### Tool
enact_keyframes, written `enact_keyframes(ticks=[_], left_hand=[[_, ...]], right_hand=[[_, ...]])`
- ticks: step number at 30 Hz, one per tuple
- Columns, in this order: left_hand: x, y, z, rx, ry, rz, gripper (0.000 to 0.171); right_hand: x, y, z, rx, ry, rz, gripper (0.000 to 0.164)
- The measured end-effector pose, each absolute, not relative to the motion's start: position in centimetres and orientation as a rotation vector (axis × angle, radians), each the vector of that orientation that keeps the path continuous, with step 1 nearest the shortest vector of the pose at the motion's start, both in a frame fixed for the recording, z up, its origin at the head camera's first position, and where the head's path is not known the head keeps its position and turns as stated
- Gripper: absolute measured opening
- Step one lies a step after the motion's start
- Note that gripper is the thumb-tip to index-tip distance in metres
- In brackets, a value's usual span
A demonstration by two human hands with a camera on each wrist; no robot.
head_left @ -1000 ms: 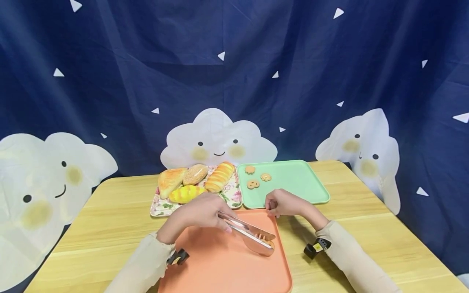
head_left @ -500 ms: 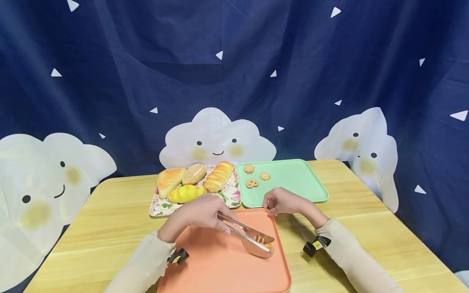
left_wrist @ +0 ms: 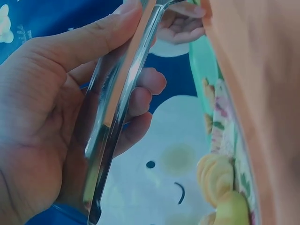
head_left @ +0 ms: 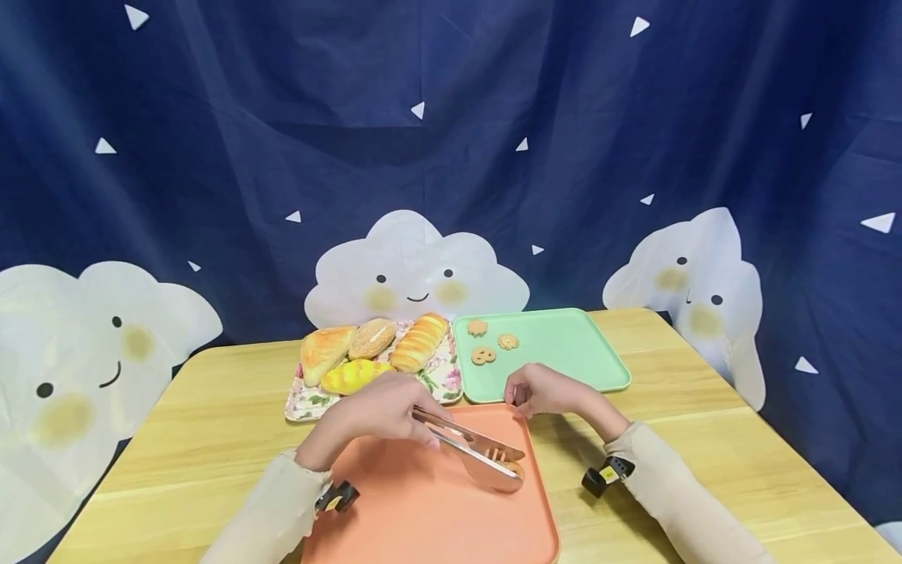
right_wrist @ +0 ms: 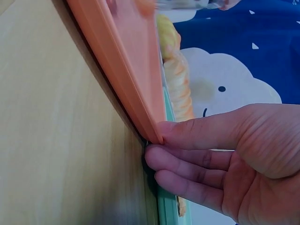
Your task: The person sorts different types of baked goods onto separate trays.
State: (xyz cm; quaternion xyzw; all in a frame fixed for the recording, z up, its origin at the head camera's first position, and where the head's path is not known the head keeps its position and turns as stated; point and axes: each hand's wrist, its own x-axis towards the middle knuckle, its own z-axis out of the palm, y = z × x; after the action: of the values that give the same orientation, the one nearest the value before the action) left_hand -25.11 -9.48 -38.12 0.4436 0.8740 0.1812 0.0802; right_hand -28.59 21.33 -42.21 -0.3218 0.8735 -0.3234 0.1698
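Note:
My left hand (head_left: 384,407) grips a pair of metal tongs (left_wrist: 123,89), thumb on one arm and fingers curled round the other. The tongs' broad ends lie low over the right side of the orange tray (head_left: 430,521), with a round brown cookie (head_left: 517,470) at their tips, partly hidden by them. At the tray's far right corner, my right hand (head_left: 548,389) pinches the rim; the right wrist view shows the thumb (right_wrist: 176,131) on the inner side and the fingers (right_wrist: 187,164) beneath and outside.
Behind the orange tray stands a flowered tray (head_left: 451,384) with several breads, including a striped loaf (head_left: 420,343) and a yellow bread (head_left: 355,376). Beside it, a green tray (head_left: 564,345) carries a pretzel-shaped cookie (head_left: 483,356) and two other cookies. Wooden tabletop (head_left: 183,454) surrounds them, a blue curtain (head_left: 451,172) behind.
The head view shifts slightly. Both hands keep nearly the same pose, with the tongs still at the cookie and the right hand still at the tray corner.

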Motion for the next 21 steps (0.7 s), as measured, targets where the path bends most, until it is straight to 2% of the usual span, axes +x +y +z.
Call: enact_keyframes(ticks=[12,21], left_hand=[[-26.4,-13.1,-35.7,1.179,2.916,0.714,0.032],[-28.8,-12.0,-36.6,1.055,3.041,0.717,0.036]], right_hand=[[-28.7,21.4,-42.5,-0.937,2.493,-0.911,0.013],[-28.8,21.4,-42.6,-0.932,2.513,-0.89,0.012]])
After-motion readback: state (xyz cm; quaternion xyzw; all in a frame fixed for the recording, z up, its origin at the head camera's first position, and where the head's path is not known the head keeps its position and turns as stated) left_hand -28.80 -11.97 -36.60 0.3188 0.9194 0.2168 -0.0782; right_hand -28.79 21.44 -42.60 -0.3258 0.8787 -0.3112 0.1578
